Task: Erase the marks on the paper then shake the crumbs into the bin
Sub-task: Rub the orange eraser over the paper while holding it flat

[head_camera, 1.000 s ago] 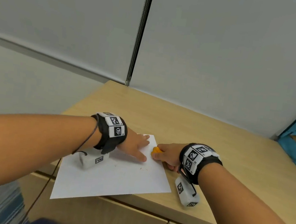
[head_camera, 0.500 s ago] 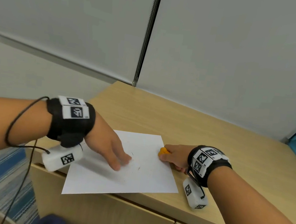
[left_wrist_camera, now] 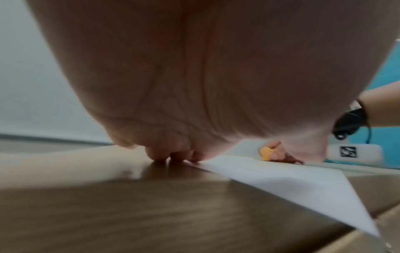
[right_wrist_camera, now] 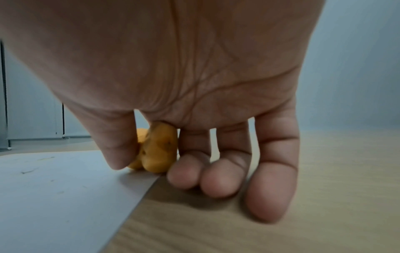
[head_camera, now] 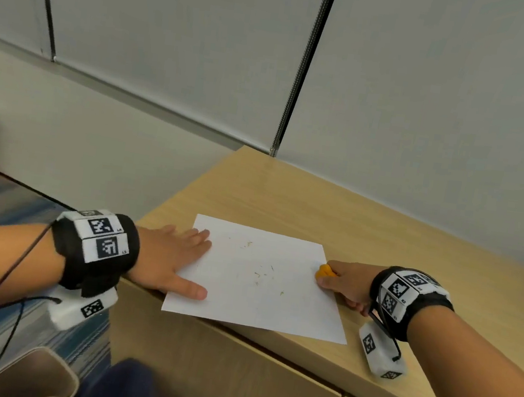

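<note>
From the head camera I see the paper [head_camera: 259, 281] lying flat on the cabinet top [head_camera: 384, 221], its near edge sticking out a little past the front lip. Small crumbs [head_camera: 259, 274] are scattered over the middle of the sheet, with a few more toward the far side. I can make out no clear marks from here (the sheet is too pale to tell).

My left hand [head_camera: 169, 261] lies palm down at the paper's left edge, fingers straight and spread. The thumb rests on the sheet near its near-left corner, and the fingertips touch the left edge farther back. In the left wrist view the fingertips [left_wrist_camera: 158, 155] press down on the wood right where the paper's edge begins.

My right hand [head_camera: 344, 285] sits at the paper's right edge, with its fingers curled. It pinches the orange eraser [head_camera: 324, 271] between the thumb and the index finger. In the right wrist view the eraser [right_wrist_camera: 158, 150] rests right at the paper's edge, and the other three fingers [right_wrist_camera: 218, 176] are bent down onto the bare wood beside the sheet.

The bin [head_camera: 40, 375] stands on the floor at the lower left, below the cabinet's left end, and only part of its rim shows.
</note>
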Demonstrator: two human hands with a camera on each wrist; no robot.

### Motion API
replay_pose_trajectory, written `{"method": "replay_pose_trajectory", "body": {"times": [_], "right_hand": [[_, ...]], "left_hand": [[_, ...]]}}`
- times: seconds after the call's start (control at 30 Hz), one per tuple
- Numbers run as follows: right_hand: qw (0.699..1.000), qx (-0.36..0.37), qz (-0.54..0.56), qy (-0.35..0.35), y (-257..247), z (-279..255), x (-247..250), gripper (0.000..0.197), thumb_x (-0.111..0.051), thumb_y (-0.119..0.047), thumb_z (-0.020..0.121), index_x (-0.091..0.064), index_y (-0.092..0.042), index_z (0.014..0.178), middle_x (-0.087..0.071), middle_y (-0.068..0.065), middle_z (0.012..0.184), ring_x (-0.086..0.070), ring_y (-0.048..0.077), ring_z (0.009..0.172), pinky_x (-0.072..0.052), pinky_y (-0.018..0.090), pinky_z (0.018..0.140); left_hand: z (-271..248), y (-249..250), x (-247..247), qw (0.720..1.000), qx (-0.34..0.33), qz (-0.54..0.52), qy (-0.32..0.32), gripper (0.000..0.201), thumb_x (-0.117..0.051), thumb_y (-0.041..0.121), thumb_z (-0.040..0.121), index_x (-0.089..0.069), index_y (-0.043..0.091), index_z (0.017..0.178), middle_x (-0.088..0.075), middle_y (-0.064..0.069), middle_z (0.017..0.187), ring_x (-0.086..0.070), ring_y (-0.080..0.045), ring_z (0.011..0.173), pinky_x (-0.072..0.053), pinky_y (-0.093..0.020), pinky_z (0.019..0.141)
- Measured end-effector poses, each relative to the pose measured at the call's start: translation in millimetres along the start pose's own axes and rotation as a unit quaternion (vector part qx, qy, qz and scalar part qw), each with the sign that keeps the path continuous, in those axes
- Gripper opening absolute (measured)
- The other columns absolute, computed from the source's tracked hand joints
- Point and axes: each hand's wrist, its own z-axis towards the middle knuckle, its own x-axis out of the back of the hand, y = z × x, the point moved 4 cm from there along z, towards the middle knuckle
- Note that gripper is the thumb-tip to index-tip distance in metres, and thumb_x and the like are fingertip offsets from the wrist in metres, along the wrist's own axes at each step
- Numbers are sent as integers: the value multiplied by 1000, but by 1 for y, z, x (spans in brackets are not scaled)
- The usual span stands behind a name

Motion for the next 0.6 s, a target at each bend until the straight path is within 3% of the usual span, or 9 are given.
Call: {"method": "replay_pose_trajectory", "body": {"times": [0.2, 0.33, 0.4, 0.53, 0.6], "right_hand": [[1000, -9, 23, -2, -2, -4, -2, 29, -44, -49, 107, -43, -22, 95, -46, -1, 74, -43, 15, 59, -38, 23, 54], [1000, -8, 10, -2, -2, -3, -3, 30, -42, -48, 107, -41, -19, 105, -45, -1, 74, -41, 14, 59, -36, 22, 55], [1000, -4, 10, 0, -4, -4, -2, 29, -41, -47, 108, -39, -18, 104, -44, -1, 74, -40, 13, 59, -36, 22, 55], [1000, 0, -15, 8, -3, -1, -3, 27, -39, -48, 108, -34, -22, 110, -38, -7, 76, -37, 8, 61, -31, 19, 56], [1000, 2, -21, 9, -2, 1, -3, 27, -38, -50, 108, -36, -23, 112, -39, -8, 77, -40, 8, 62, -33, 20, 56]], "left_hand": [[-4, 46, -4, 993, -119, -8, 5, 98, -21, 82, 86, 22, 23, 152, 27, 9, 159, 24, -2, 144, 15, -40, 119], [6, 24, 5, 999, -3, 0, 46, 110, -19, 87, 79, 16, 15, 154, 24, -3, 161, 16, -17, 149, 7, -44, 121], [11, 18, 6, 999, 22, 1, 46, 112, -18, 89, 78, 15, 14, 155, 23, -6, 161, 14, -20, 150, 6, -45, 121], [9, 45, -1, 994, -104, -23, 19, 99, -20, 82, 86, 17, 21, 154, 23, 7, 161, 20, -3, 145, 12, -41, 120], [8, 47, -3, 992, -120, -28, 24, 99, -23, 82, 86, 17, 22, 154, 23, 10, 160, 21, -2, 145, 11, -40, 120]]}}
